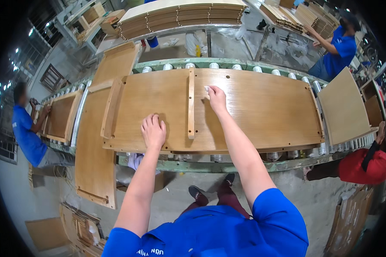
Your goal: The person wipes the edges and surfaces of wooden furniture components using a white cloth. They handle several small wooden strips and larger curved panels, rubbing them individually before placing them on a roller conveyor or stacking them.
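Observation:
In front of me a large wooden panel (261,111) lies flat on a roller conveyor, with small dark holes along its edges. A narrow wooden strip (191,103) crosses it from far to near, and a wider wooden rail (112,108) stands at its left end. My left hand (153,130) rests on the panel left of the strip, fingers stretched out and holding nothing. Just right of the strip, my right hand (217,99) pinches a small white piece (207,88), perhaps a scrap of cloth or paper; its kind is too small to tell.
Conveyor rollers (214,66) show beyond the panel. Another long panel (92,145) lies at left. Stacked boards (182,19) stand at the back. A light board (344,107) leans at right. Workers in blue (29,132) and red (364,166) stand at the sides.

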Demonstrator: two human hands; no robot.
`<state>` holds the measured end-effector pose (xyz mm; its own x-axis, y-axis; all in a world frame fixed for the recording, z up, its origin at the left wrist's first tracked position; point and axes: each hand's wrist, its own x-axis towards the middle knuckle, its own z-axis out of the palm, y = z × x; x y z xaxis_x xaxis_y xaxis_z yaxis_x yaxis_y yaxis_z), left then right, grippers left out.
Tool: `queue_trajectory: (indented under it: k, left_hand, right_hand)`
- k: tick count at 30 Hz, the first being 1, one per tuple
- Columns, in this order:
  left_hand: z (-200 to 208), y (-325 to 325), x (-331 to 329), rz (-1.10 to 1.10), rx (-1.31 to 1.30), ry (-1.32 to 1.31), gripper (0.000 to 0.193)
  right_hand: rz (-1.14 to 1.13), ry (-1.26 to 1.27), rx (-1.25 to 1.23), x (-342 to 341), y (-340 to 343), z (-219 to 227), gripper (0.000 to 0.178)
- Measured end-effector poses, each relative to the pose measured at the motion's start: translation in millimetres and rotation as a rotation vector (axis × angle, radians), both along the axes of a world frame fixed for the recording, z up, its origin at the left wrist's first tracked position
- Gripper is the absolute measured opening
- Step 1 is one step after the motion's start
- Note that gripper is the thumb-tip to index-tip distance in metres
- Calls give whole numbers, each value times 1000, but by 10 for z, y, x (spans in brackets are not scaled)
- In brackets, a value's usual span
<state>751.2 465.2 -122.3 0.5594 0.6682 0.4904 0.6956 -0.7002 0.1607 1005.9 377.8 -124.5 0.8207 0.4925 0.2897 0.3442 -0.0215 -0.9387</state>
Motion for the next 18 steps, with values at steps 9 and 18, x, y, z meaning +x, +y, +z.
queue_trajectory:
  k: [9,18]
  left_hand:
    - [6,48,-15,44,-70,61,32]
    - [-12,42,1,34,-25,62,31]
  right_hand:
    - [-194,-409,-249,246,1037,-27,18]
    - [-96,-626,-261,84,816,30,11]
